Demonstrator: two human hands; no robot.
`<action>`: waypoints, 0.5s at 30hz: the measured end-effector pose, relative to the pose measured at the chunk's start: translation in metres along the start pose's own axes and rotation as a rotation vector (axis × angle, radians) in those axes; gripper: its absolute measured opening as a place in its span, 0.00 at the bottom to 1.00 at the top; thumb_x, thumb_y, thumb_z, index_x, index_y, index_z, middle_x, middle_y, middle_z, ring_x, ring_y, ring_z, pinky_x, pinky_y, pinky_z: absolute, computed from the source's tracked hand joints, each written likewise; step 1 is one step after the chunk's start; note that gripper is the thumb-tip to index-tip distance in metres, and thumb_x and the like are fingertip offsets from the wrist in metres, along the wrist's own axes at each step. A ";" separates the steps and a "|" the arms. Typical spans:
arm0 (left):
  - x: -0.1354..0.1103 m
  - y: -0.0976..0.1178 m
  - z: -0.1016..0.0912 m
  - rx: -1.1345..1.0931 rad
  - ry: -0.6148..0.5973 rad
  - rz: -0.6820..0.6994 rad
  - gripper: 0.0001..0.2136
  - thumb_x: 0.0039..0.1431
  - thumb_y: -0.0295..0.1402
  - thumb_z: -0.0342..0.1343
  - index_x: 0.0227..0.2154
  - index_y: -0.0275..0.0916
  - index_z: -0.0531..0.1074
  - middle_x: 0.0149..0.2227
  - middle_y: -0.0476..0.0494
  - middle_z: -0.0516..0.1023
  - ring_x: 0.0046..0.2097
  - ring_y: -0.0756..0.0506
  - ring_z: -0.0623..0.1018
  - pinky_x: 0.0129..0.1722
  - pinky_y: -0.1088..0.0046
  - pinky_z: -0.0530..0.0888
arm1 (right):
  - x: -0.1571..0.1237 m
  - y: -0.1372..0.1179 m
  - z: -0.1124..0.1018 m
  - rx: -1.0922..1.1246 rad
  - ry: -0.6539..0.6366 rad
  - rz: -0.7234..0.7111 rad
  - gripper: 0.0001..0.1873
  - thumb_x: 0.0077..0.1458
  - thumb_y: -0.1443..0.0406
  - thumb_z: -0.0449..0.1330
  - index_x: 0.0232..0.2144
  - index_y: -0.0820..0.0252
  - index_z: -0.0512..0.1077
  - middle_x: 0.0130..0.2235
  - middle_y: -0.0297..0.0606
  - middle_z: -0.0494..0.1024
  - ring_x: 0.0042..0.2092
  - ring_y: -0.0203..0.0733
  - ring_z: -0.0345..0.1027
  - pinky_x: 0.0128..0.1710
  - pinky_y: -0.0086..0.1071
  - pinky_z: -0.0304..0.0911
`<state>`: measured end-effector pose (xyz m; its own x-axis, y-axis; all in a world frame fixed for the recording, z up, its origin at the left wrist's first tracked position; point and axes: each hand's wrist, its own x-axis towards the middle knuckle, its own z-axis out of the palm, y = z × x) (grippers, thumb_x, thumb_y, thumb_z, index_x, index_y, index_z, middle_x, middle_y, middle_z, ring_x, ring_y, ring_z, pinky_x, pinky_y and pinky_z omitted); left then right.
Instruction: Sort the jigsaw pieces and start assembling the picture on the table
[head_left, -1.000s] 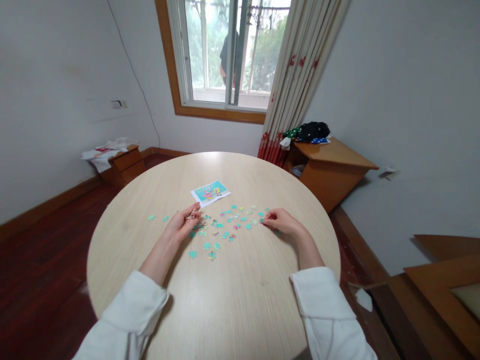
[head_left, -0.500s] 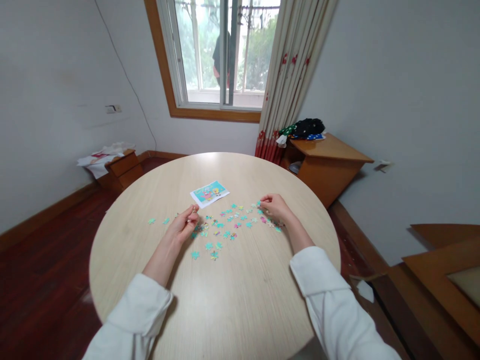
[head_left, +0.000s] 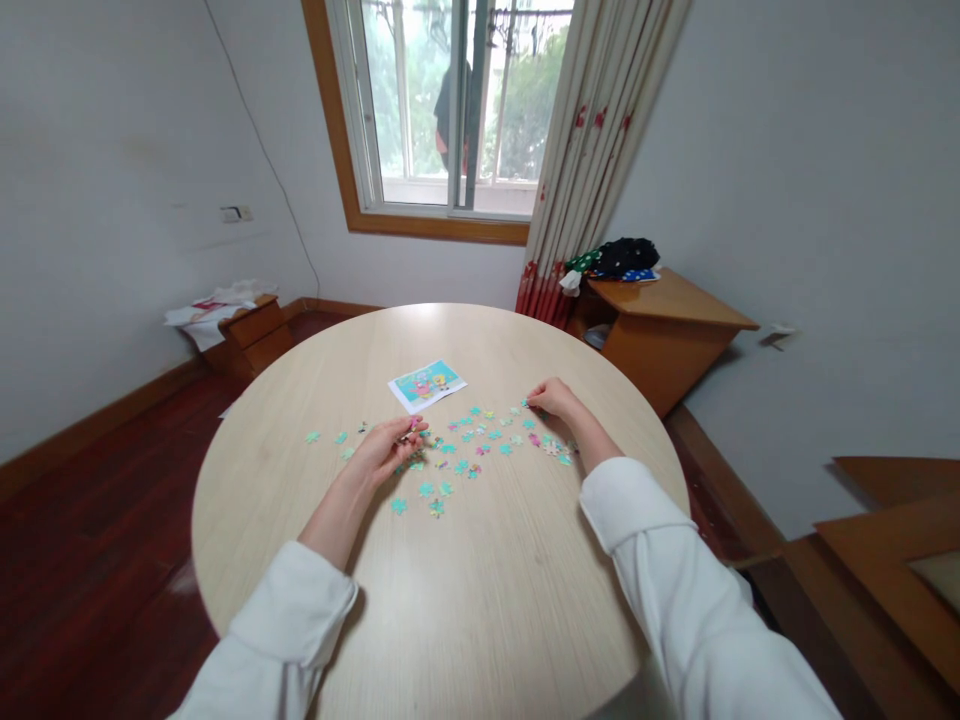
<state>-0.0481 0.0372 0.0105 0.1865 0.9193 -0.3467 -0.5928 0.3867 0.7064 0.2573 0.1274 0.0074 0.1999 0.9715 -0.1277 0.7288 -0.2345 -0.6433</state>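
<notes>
Loose jigsaw puzzle pieces [head_left: 461, 467], mostly turquoise with some pink and yellow, lie scattered over the middle of the round table. My left hand [head_left: 386, 448] is over the left part of the scatter, its fingers closed on a small pink puzzle piece [head_left: 415, 424]. At the far right side of the scatter, my right hand [head_left: 553, 397] pinches a turquoise puzzle piece [head_left: 526, 404] at or just above the tabletop. Beyond my left hand lies a printed picture card [head_left: 427, 384] with cartoon figures on a blue ground.
The pale wooden table [head_left: 465, 610] has a rounded edge. Behind it are a window and a curtain [head_left: 592, 130]. A wooden cabinet [head_left: 660, 320] with clothes on top stands at the back right, and a small drawer unit [head_left: 259, 335] at the back left.
My left hand has shifted slightly right and turned, so a pink piece now shows at its fingertips. My right hand keeps its pinch near the same spot. The view has swung slightly left.
</notes>
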 end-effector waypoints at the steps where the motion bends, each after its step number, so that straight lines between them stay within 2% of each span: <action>1: 0.000 0.000 0.000 0.013 0.003 0.001 0.07 0.52 0.16 0.54 0.34 0.30 0.70 0.26 0.43 0.76 0.19 0.57 0.69 0.20 0.84 0.72 | 0.001 -0.001 -0.001 -0.016 -0.004 0.005 0.01 0.39 0.72 0.64 0.20 0.67 0.75 0.18 0.35 0.72 0.23 0.32 0.64 0.25 0.25 0.56; 4: -0.004 0.002 0.004 0.068 0.045 0.005 0.05 0.54 0.17 0.54 0.31 0.29 0.70 0.24 0.43 0.75 0.18 0.58 0.67 0.18 0.85 0.69 | 0.001 -0.003 -0.004 -0.056 -0.008 0.017 0.04 0.37 0.72 0.66 0.18 0.65 0.74 0.16 0.33 0.70 0.23 0.33 0.64 0.25 0.26 0.57; 7: -0.008 0.003 0.009 0.119 0.028 0.019 0.04 0.55 0.17 0.53 0.28 0.29 0.69 0.21 0.45 0.73 0.16 0.58 0.64 0.14 0.85 0.64 | -0.002 -0.006 -0.006 -0.076 0.005 0.012 0.06 0.37 0.71 0.67 0.17 0.64 0.73 0.16 0.34 0.70 0.23 0.34 0.64 0.24 0.26 0.56; 10: -0.010 0.002 0.011 0.159 -0.011 0.043 0.06 0.55 0.18 0.53 0.24 0.30 0.67 0.20 0.46 0.71 0.15 0.60 0.61 0.13 0.86 0.58 | -0.010 -0.016 -0.003 -0.059 0.064 -0.026 0.04 0.41 0.70 0.65 0.20 0.64 0.73 0.19 0.37 0.73 0.24 0.34 0.64 0.24 0.26 0.56; 12: -0.010 0.001 0.011 0.191 -0.036 0.061 0.08 0.55 0.20 0.55 0.23 0.31 0.65 0.20 0.47 0.71 0.15 0.61 0.59 0.13 0.87 0.56 | -0.020 -0.030 0.002 0.034 0.112 -0.094 0.05 0.47 0.67 0.62 0.22 0.63 0.73 0.21 0.37 0.74 0.24 0.33 0.64 0.24 0.26 0.55; 14: -0.009 -0.001 0.010 0.237 -0.051 0.081 0.08 0.54 0.22 0.56 0.23 0.32 0.64 0.20 0.48 0.71 0.15 0.61 0.58 0.14 0.87 0.55 | -0.035 -0.048 0.012 0.161 -0.012 -0.236 0.08 0.49 0.67 0.60 0.20 0.64 0.72 0.21 0.36 0.73 0.23 0.31 0.62 0.24 0.25 0.55; 15: -0.009 -0.002 0.010 0.262 -0.051 0.095 0.08 0.54 0.23 0.57 0.23 0.33 0.63 0.20 0.48 0.72 0.15 0.61 0.58 0.14 0.87 0.54 | -0.044 -0.059 0.019 0.198 -0.148 -0.311 0.10 0.50 0.66 0.60 0.19 0.64 0.72 0.21 0.35 0.73 0.23 0.31 0.62 0.24 0.25 0.55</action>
<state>-0.0410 0.0292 0.0181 0.1831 0.9523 -0.2442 -0.3884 0.2983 0.8719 0.1936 0.0991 0.0368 -0.1180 0.9930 -0.0020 0.5961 0.0692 -0.7999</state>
